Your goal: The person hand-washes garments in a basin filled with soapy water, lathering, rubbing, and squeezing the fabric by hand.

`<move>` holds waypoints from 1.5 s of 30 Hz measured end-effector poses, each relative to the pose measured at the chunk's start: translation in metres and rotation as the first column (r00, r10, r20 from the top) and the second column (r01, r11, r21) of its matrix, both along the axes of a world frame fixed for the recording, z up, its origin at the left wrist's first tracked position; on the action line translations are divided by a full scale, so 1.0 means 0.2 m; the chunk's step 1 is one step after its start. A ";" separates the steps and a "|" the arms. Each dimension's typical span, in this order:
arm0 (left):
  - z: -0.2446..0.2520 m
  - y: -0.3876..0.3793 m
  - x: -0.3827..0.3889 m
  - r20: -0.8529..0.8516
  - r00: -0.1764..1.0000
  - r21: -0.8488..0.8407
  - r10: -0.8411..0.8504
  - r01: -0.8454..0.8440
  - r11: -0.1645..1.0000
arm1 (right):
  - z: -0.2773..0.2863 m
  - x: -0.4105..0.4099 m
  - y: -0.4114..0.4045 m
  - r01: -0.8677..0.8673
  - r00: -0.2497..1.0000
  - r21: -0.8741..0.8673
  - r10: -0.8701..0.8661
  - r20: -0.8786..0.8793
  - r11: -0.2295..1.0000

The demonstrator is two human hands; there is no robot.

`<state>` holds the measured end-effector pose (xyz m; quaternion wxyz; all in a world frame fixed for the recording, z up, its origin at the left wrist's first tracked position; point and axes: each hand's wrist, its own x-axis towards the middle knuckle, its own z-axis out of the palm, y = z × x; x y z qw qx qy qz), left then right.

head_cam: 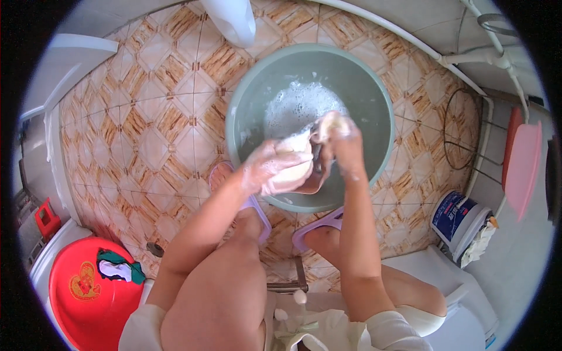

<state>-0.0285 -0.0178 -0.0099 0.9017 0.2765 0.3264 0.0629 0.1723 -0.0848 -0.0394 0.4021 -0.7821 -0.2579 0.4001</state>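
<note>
Both of my hands hold a wet, pale pink and cream cloth garment [292, 169] that looks like a padded bra. My left hand [263, 164], streaked with suds, grips one cup at the near left side of the basin. At the other end, my right hand [346, 147] has a bunched part of it near the basin's middle; some fingers are hidden. A thin pink band sags between the two hands. Beneath them stands a large grey-green plastic basin [244, 79] with soapy water, and white foam [303, 103] floats on it.
A red plastic basin [94, 318] at lower left holds small dark green and white cloths [116, 270]. On the right are a white-and-blue bucket [456, 219], a pink basin [522, 166] and a wire rack [474, 153]. A white plastic container [232, 22] stands beyond the green basin.
</note>
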 end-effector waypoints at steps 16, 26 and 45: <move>-0.04 -0.09 0.09 0.051 0.964 -0.187 0.261 -0.248 0.951 | 0.23 -0.43 0.06 -0.194 0.742 0.016 0.136 0.656 0.981; -0.01 -0.02 0.11 0.342 0.852 -0.453 0.396 -0.220 0.864 | 0.21 -0.50 -0.02 -0.278 0.870 0.161 0.177 0.461 0.947; -0.06 -0.05 0.12 0.040 0.939 -0.109 0.342 -0.336 0.935 | 0.26 -0.42 0.04 -0.240 0.803 0.127 0.124 0.583 0.962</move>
